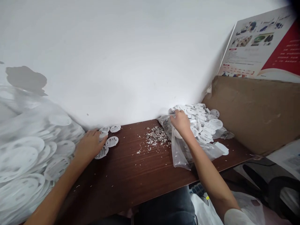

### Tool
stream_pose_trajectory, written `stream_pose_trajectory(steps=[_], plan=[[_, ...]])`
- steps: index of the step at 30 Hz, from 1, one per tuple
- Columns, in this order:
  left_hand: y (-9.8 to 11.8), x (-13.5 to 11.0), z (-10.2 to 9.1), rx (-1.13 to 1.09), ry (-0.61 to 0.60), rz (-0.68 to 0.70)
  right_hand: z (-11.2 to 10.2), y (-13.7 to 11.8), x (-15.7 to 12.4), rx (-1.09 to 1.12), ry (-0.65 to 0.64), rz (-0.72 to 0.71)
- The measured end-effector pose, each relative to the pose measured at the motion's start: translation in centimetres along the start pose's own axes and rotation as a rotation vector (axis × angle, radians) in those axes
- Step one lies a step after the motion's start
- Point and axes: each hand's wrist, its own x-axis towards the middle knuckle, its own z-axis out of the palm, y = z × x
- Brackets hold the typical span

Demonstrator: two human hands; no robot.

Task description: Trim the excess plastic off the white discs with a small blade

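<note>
My left hand [90, 144] lies on the brown table [131, 175] at the left, its fingers resting on a few loose white slotted plastic discs [112, 141]. My right hand [181, 122] reaches to the back right, fingers curled at the edge of a heap of white plastic discs [203, 120] lying on a clear plastic bag [180, 153]. What those fingers hold is hidden.
A large pile of white discs in a clear bag [28, 156] fills the left. Grey shavings [157, 137] are scattered mid-table. A cardboard sheet [255, 112] and a printed poster [264, 47] stand at the right. The white wall [131, 56] is close behind.
</note>
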Motion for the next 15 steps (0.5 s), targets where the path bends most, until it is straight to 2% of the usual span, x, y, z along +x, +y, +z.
stream_pose_trajectory(steps=[3,7,9,12,15], plan=[[2.4,0.7,0.6,0.068,0.073,0.076,-0.6,1.8,0.8,-0.189,-0.124,0.139],[6.9,1.3,1.2,-0.074,0.08,0.231,-0.3,2.9,1.2,-0.264,-0.161,0.141],[9.0,1.4,1.4,-0.168,0.089,0.252,-0.3,2.8,1.2,-0.277,-0.122,0.125],[11.1,1.4,1.6,-0.38,0.082,0.224,-0.6,2.5,0.9,-0.275,0.024,0.065],[12.4,1.6,2.0,-0.699,-0.043,0.069,-0.8,1.5,0.3,-0.147,0.197,-0.131]])
